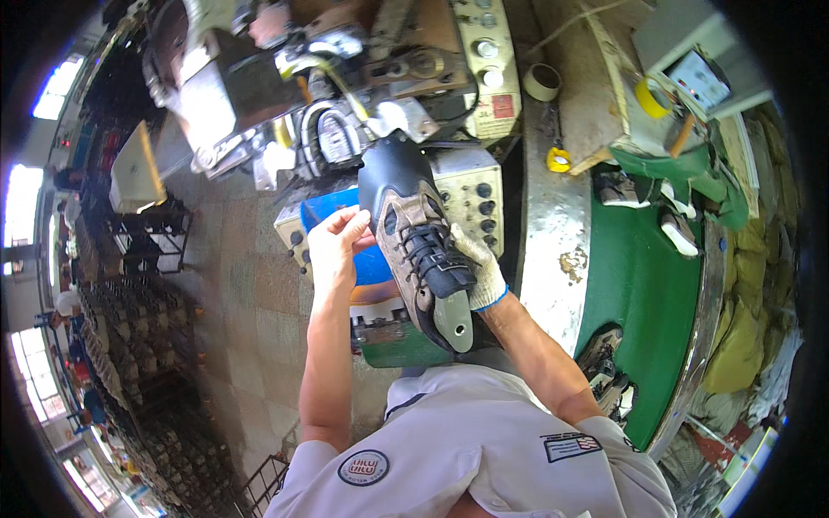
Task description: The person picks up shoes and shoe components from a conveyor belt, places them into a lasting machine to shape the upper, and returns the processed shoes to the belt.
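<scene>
A brown and black lace-up shoe upper (404,229) is stretched over a grey-green shoe last (453,321), whose top with a round hole sticks out toward me. Its black toe points away, up against the metal parts of a machine (332,129). My bare left hand (337,246) pinches the upper's left edge near the toe with thumb and fingers. On the other side my right hand (477,266), in a pale knitted glove with a blue cuff, is closed round the upper beside the laces. The fingers beneath the shoe are hidden.
Knobbed control panels (479,203) flank the machine, with a blue surface (371,263) under the shoe. At right runs a green conveyor belt (643,293) with several shoes, edged by a metal rail (553,259). Racks of dark shoes (142,345) stand at left.
</scene>
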The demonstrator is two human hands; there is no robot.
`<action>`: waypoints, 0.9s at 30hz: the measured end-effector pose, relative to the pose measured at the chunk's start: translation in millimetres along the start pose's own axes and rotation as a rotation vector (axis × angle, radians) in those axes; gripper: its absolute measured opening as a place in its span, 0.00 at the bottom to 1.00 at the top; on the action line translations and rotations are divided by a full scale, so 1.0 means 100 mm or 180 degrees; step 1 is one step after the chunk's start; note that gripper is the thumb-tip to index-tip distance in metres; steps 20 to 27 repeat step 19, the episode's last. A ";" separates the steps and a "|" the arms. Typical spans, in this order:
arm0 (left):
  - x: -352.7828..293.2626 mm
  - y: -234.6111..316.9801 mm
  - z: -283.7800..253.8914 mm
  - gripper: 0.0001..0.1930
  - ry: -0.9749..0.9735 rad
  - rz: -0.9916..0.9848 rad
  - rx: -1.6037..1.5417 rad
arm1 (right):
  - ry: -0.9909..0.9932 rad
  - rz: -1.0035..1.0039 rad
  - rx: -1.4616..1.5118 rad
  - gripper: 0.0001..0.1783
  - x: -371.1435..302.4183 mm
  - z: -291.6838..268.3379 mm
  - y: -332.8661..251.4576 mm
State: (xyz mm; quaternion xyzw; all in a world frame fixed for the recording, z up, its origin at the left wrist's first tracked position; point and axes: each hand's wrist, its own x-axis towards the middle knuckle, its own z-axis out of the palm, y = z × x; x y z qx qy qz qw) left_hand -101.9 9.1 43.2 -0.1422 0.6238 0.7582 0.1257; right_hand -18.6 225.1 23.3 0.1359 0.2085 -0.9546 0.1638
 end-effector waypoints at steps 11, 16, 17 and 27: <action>0.41 0.19 -0.58 0.28 0.0415 0.0715 -0.0862 | -0.0048 -0.0203 -0.0261 0.28 0.97 0.61 0.33; 0.54 0.05 -0.53 0.27 0.0269 0.0338 -0.0536 | 0.0023 -0.0426 -0.0067 0.26 1.37 0.48 0.47; 0.53 -0.05 -0.51 0.28 0.0272 0.0154 -0.0779 | 0.0122 -0.0431 -0.0129 0.26 1.41 0.44 0.51; 0.50 -0.18 -0.36 0.33 0.0731 -0.0136 -0.1131 | 0.0250 -0.0422 -0.0186 0.26 1.46 0.41 0.55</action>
